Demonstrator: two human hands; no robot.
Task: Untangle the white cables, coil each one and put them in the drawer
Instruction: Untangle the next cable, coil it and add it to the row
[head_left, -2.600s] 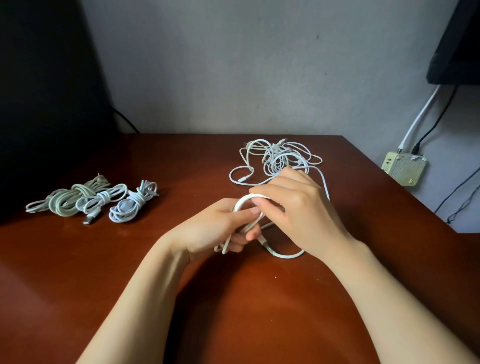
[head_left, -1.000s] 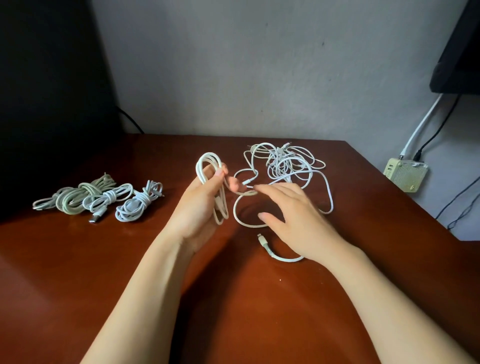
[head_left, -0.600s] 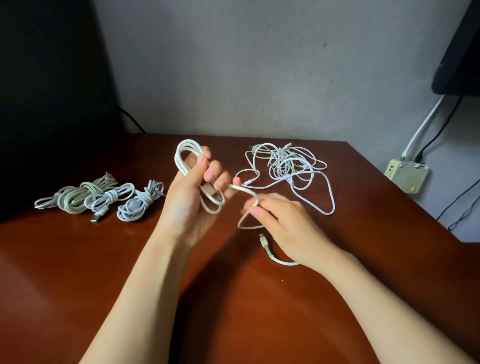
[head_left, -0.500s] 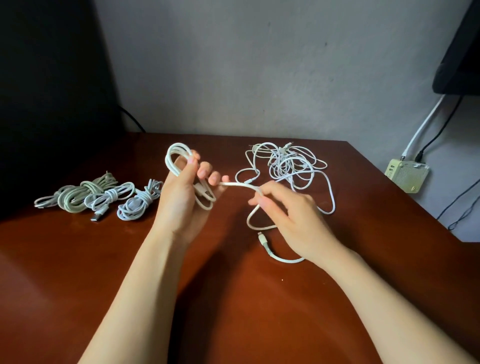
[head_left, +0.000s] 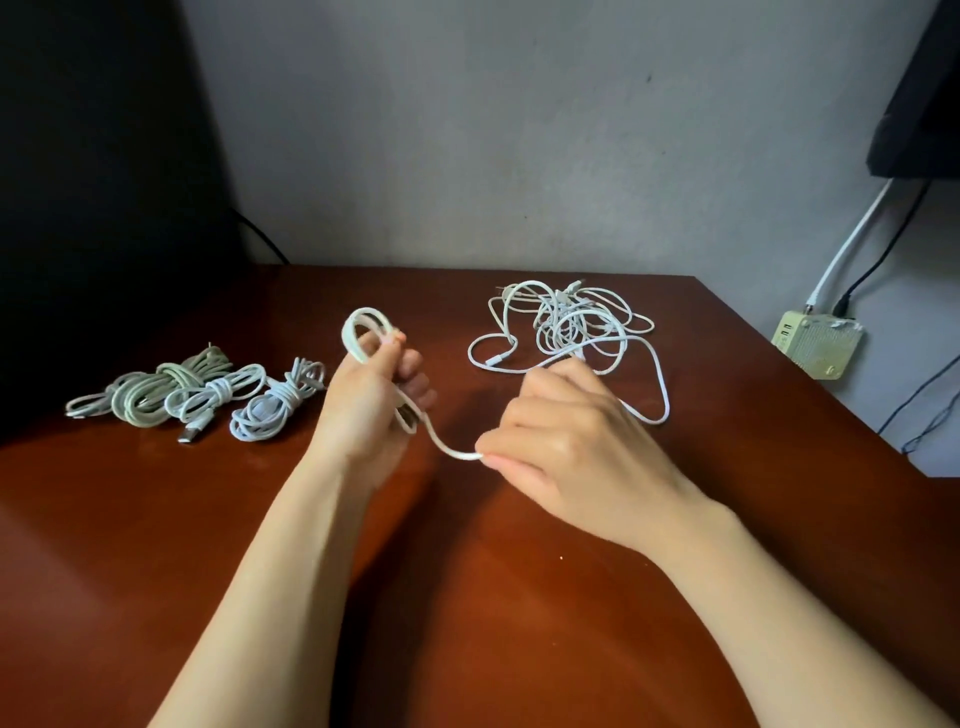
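Coiled bundles (head_left: 208, 397): three, side by side at the left of the tabletop (head_left: 467, 597). The leftmost is greenish-grey and the thickest; the other two are white. Each is wrapped round its middle, with its long axis running left to right and slightly away. A metal plug sticks out toward the near edge below the middle one.

Left hand (head_left: 363, 410): raised above the tabletop, its grip clamped on the held cable, thumb pressing near the top.

Held cable (head_left: 366, 332): one white cable folded into a long, narrow loop bundle. Its long axis stands nearly upright, the rounded top above the thumb and the lower end showing below the fingers. How many loops it has is hard to make out. One strand leaves the bottom and runs down to the right.

Right hand (head_left: 576, 452): its grip pinches that strand between thumb and forefinger, the other fingers curled. The cable's course past the pinch is hidden by the hand.

Tangle (head_left: 571, 332): one loose heap of white cables behind the right hand, at the back right of the tabletop. Their number cannot be counted, and the near part is covered by the hand.

Box (head_left: 818, 345): one pale box on the wall at the right, with one white and one black lead plugged in.
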